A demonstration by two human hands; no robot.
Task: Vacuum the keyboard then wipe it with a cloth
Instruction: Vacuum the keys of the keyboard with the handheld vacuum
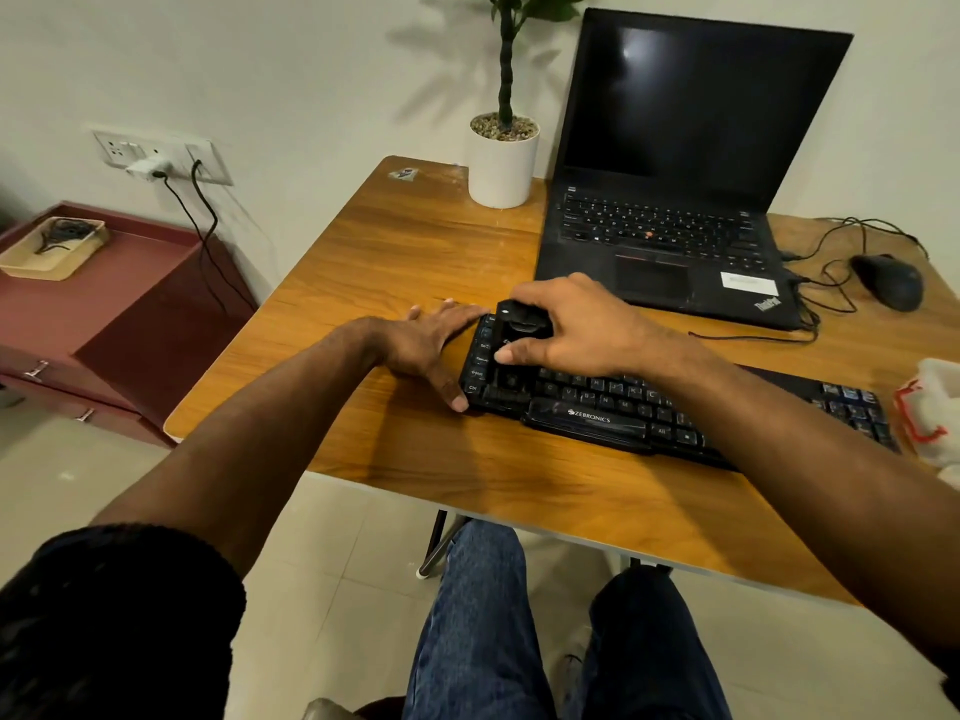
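A black keyboard [613, 407] lies slanted across the wooden table [405, 262], in front of me. My right hand [576, 324] grips a small black handheld vacuum [519, 327], which stands on the keys at the keyboard's left end. My left hand [431, 345] lies flat on the table against that left edge, fingers spread, thumb touching the near corner. A white cloth with red trim [930, 413] sits at the table's right edge, past the keyboard's number pad.
An open black laptop [675, 163] stands behind the keyboard. A black mouse [891, 280] with looped cables lies to its right. A white plant pot [503, 163] stands at the back. A maroon cabinet [104, 314] with a tray is on the left.
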